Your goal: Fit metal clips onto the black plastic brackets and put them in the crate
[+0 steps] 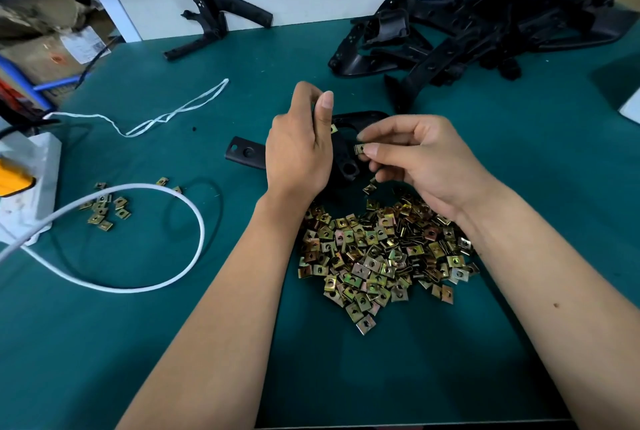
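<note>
On the green surface [485,159], left hand [299,149] gripping a bracket [346,159] with one fitted clip [334,128], right hand [426,159] fingers [372,149] pinching another clip [359,149]; heaped brackets [485,24] seemingly still unfitted, crate unseen.

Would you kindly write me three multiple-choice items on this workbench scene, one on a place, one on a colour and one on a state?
1. Where does the big pile of metal clips lie?
A. Between the forearms, near the bench's front edge
B. On the white wall shelf
C. Under the heap of black brackets

2. What colour is the bench mat?
A. Red
B. Teal green
C. Yellow

3. What is the right hand doing?
A. Lying flat on the mat
B. Pinching one metal clip
C. Pulling the white cord

Answers: 1 A, the pile sits between both forearms; 2 B, the mat is teal all over; 3 B, thumb and fingers nip a clip beside the black bracket that the left hand holds.
</note>
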Motion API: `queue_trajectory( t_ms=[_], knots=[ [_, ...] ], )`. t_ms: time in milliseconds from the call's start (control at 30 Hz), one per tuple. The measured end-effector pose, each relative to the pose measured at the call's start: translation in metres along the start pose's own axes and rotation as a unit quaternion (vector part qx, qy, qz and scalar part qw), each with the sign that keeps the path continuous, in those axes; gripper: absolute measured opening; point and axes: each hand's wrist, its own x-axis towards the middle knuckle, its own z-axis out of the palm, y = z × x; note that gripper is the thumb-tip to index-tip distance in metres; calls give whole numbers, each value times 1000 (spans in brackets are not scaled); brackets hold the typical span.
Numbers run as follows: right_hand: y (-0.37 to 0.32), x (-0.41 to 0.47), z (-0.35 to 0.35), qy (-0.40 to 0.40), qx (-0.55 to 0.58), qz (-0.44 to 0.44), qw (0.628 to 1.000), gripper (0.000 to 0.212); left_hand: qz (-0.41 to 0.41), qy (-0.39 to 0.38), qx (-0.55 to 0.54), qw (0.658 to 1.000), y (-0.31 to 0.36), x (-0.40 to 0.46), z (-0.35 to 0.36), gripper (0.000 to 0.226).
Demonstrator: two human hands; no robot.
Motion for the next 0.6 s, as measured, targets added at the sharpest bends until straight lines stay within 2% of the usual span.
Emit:
queue_trajectory(
  t_ms=[200,600],
  knots=[
    [2,2,3,13,-17,11,1000,25,-4,1,-1,1000,0,0,0,41],
    [4,2,5,32,-58,-31,997,10,-10,0,-6,1000,0,0,1,42]
  ],
)
